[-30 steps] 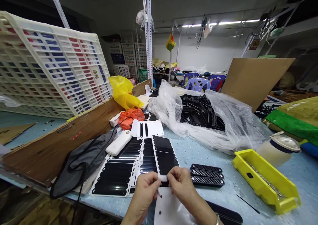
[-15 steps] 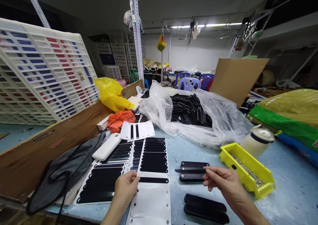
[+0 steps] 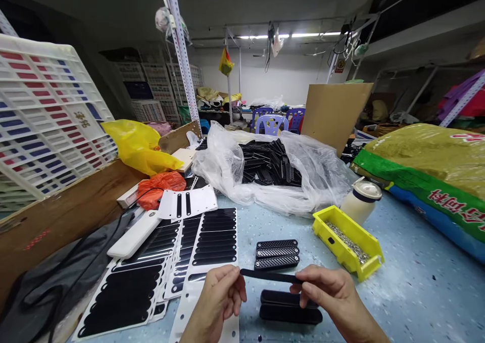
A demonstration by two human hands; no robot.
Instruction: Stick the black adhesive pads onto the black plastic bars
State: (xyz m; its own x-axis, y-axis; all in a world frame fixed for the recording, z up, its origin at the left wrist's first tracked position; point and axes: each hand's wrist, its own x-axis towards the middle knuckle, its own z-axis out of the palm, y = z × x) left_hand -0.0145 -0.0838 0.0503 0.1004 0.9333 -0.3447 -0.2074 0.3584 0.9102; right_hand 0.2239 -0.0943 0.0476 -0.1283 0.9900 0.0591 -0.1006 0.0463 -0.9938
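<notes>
A thin black strip [image 3: 270, 276] is stretched between my two hands above the table. My left hand [image 3: 223, 295] pinches its left end, and my right hand [image 3: 333, 292] grips the right end between thumb and fingers. Just beyond the strip lie black textured bars [image 3: 276, 254] with small metal dots at their ends. Below it, two smooth black bars [image 3: 290, 312] lie side by side, partly covered by my right fingers. White backing sheets [image 3: 182, 312] carrying rows of black strips [image 3: 214, 244] spread out to the left, one running under my left hand.
A yellow bin [image 3: 364, 270] of small metal parts stands at right, near a cream jug [image 3: 359, 201]. Behind is a clear plastic bag [image 3: 215, 156] of black pieces. A white case [image 3: 134, 234] rests on the sheets. A wooden board [image 3: 94, 201] edges the left side.
My left hand has left the backing sheet and now holds the strip's left end. My right hand has brought the strip nearer, off the textured bars. The view has turned right.
</notes>
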